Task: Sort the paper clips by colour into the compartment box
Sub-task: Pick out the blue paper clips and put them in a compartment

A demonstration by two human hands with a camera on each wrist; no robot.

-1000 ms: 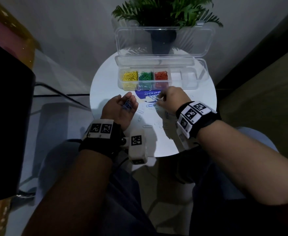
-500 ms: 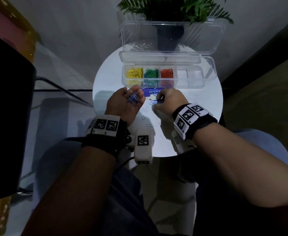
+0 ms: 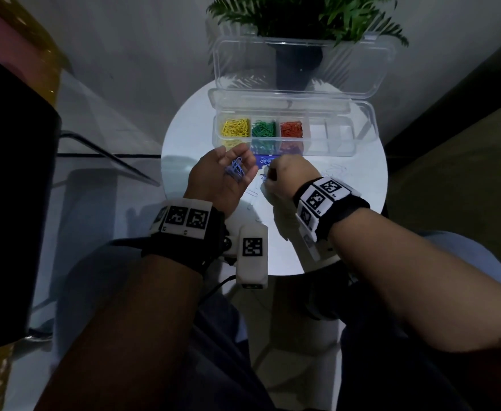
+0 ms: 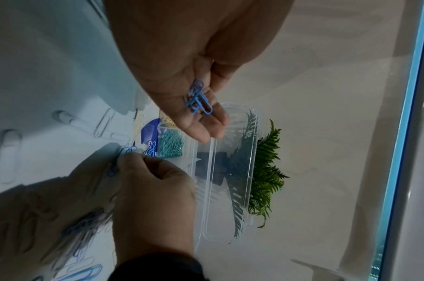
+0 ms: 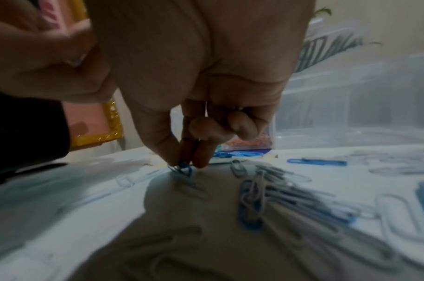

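Note:
My left hand (image 3: 238,161) is held palm up over the round white table (image 3: 184,137), with several blue paper clips (image 3: 235,172) (image 4: 197,100) lying loose on its fingers. Just to its right, my right hand (image 3: 268,176) (image 5: 185,165) reaches down to the tabletop, thumb and fingertips pinching one blue clip (image 5: 184,170). The clear compartment box (image 3: 332,152) stands behind both hands. It holds yellow clips (image 3: 235,128), green clips (image 3: 263,129) and red clips (image 3: 291,129) in its left three compartments; the right compartments look bare.
Loose white clips (image 5: 396,214) and blue clips (image 5: 250,205) are scattered on the table under and to the right of my right hand. A blue card (image 3: 265,160) lies against the box front. The box lid (image 3: 299,63) stands open before a potted plant (image 3: 299,13).
My left hand has moved a little forward toward the box, still carrying its clips. My right hand has stayed at the pile and now pinches a blue clip.

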